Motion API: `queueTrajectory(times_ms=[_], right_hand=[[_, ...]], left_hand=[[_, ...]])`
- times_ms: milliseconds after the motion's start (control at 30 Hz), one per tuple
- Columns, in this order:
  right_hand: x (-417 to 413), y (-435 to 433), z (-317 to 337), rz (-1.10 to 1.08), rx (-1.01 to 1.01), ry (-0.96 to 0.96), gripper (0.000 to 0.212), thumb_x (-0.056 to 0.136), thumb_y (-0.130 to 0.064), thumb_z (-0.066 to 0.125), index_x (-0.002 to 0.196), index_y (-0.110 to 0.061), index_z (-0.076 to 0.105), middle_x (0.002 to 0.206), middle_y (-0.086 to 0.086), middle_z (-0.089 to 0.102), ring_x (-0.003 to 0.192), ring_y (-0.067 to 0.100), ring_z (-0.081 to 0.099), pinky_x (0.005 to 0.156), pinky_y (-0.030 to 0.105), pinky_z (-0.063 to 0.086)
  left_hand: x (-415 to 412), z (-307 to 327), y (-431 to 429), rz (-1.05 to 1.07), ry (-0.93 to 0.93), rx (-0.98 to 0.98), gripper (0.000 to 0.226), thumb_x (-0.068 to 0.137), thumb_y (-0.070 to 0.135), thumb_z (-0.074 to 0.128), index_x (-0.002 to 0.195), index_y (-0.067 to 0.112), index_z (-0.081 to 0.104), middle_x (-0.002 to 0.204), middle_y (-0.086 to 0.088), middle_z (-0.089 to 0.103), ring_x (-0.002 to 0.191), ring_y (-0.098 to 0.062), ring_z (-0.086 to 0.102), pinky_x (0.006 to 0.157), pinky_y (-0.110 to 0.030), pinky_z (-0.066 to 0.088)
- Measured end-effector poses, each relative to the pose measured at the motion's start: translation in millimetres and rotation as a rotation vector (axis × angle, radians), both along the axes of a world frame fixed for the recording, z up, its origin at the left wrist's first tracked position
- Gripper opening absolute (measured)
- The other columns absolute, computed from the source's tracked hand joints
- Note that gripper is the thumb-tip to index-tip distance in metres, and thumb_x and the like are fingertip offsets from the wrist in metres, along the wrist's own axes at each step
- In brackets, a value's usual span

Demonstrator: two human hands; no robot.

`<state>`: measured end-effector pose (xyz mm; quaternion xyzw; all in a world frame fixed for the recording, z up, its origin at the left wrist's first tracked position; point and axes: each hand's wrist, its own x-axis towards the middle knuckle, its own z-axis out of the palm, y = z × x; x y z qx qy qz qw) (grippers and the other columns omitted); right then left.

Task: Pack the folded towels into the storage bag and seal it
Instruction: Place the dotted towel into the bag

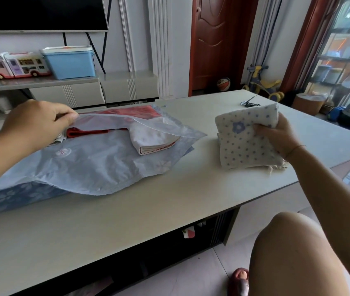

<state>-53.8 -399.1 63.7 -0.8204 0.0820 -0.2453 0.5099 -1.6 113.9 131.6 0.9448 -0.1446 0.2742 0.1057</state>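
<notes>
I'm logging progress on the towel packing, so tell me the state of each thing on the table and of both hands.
Storage bag: lying flat, mouth open, unsealed.
Red towel: folded, inside the bag.
White towel: folded, in the bag's mouth.
Dotted towel: folded, outside the bag, held.
Left hand: pinching the bag's upper flap up.
Right hand: gripping the dotted towel.

The pale surface [169, 210] carries the translucent storage bag [97, 165]. Well right of the bag lies a folded dotted towel [246, 150]; beyond that towel sits a small metal clip [249, 103].
</notes>
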Motion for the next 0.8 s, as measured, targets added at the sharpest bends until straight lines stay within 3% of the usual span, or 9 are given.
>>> queueTrajectory(times_ms=[167, 233, 367, 500, 567, 634, 734, 801], right_hand=[[-46, 41, 16, 0.339, 0.401, 0.116, 0.012, 0.084, -0.014, 0.063, 0.095, -0.016, 0.065, 0.082, -0.001, 0.075, 0.073, 0.016, 0.071, 0.060, 0.028, 0.060], [-53, 63, 8, 0.463, 0.479, 0.195, 0.013, 0.087, -0.009, 0.056, 0.096, -0.009, 0.065, 0.082, 0.002, 0.076, 0.072, 0.018, 0.072, 0.063, 0.029, 0.060], [-44, 123, -18, 0.661, 0.557, 0.352, 0.033, 0.081, -0.008, 0.061, 0.113, 0.000, 0.061, 0.099, 0.013, 0.071, 0.084, 0.025, 0.070, 0.080, 0.039, 0.059], [-10, 193, -26, 0.818, 0.600, 0.440, 0.018, 0.088, -0.007, 0.059, 0.105, -0.006, 0.063, 0.095, 0.009, 0.071, 0.082, 0.022, 0.070, 0.081, 0.037, 0.058], [13, 223, -26, 0.781, 0.592, 0.458, 0.014, 0.088, -0.012, 0.062, 0.101, -0.009, 0.063, 0.095, 0.007, 0.070, 0.083, 0.022, 0.069, 0.080, 0.035, 0.059], [34, 248, -29, 0.650, 0.406, 0.452, 0.034, 0.083, -0.023, 0.069, 0.112, -0.008, 0.059, 0.110, 0.010, 0.066, 0.098, 0.028, 0.066, 0.087, 0.037, 0.055], [50, 269, -36, 0.380, -0.335, 0.390, 0.082, 0.079, -0.038, 0.070, 0.144, -0.011, 0.028, 0.145, 0.012, 0.035, 0.132, 0.032, 0.038, 0.105, 0.039, 0.038], [42, 274, -42, 0.385, -0.592, 0.266, 0.093, 0.077, -0.048, 0.068, 0.149, -0.019, 0.016, 0.156, 0.008, 0.015, 0.142, 0.031, 0.019, 0.116, 0.044, 0.023]], left_hand=[[-4, 8, -12, 0.027, -0.018, -0.020, 0.025, 0.090, 0.032, 0.055, 0.097, 0.015, 0.073, 0.091, -0.018, 0.073, 0.085, -0.039, 0.063, 0.072, -0.041, 0.053], [-6, 11, -16, 0.039, -0.026, -0.023, 0.026, 0.090, 0.031, 0.055, 0.097, 0.014, 0.073, 0.095, -0.018, 0.073, 0.087, -0.040, 0.063, 0.073, -0.041, 0.052], [-10, 15, -20, 0.068, -0.025, -0.004, 0.028, 0.091, 0.034, 0.052, 0.101, 0.016, 0.072, 0.101, -0.017, 0.072, 0.091, -0.040, 0.062, 0.073, -0.040, 0.051], [-16, 13, -22, 0.067, -0.022, 0.010, 0.029, 0.092, 0.031, 0.052, 0.104, 0.013, 0.072, 0.102, -0.018, 0.072, 0.092, -0.039, 0.062, 0.071, -0.036, 0.046], [-18, 13, -21, 0.059, -0.022, 0.022, 0.029, 0.092, 0.031, 0.052, 0.105, 0.013, 0.072, 0.103, -0.018, 0.072, 0.093, -0.039, 0.063, 0.071, -0.036, 0.045], [-20, 13, -20, 0.056, -0.026, 0.030, 0.029, 0.092, 0.031, 0.052, 0.105, 0.013, 0.072, 0.102, -0.018, 0.072, 0.093, -0.040, 0.063, 0.072, -0.037, 0.046], [-22, 14, -18, 0.049, -0.038, 0.039, 0.029, 0.092, 0.032, 0.051, 0.105, 0.015, 0.072, 0.101, -0.017, 0.073, 0.093, -0.040, 0.063, 0.073, -0.039, 0.049], [-23, 13, -18, 0.035, -0.052, 0.044, 0.030, 0.093, 0.032, 0.050, 0.105, 0.016, 0.072, 0.100, -0.017, 0.073, 0.092, -0.039, 0.063, 0.072, -0.038, 0.049]])
